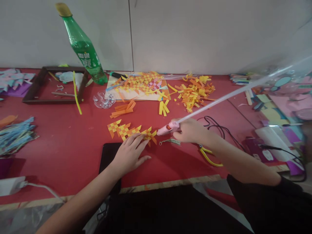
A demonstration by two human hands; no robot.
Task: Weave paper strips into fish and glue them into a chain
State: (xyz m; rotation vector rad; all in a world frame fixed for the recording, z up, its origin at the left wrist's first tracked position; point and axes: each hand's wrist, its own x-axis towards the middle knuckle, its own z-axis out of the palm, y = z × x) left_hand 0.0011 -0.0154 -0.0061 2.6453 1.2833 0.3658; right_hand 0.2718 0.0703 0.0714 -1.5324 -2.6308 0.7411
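Observation:
A row of several woven yellow-and-orange paper fish [124,130] lies on the red table. Stretched flat, the fingers of my left hand [130,152] rest on the lower edge of the row, near its right end. My right hand [191,130] is wrapped round a pink glue gun [167,128], its nozzle close to the tail of the rightmost fish [150,134]. A long clear glue stick [219,97] juts from the gun's back toward the upper right. Just below the gun lies a small tassel with a ring [172,141].
A black phone [109,154] lies beside my left wrist, and yellow-handled pliers [209,157] lie under my right forearm. Behind are a green bottle [85,52], a dark tray [52,101], a dish of small eyes [103,100], paper strips [195,92] and a black cable [226,131].

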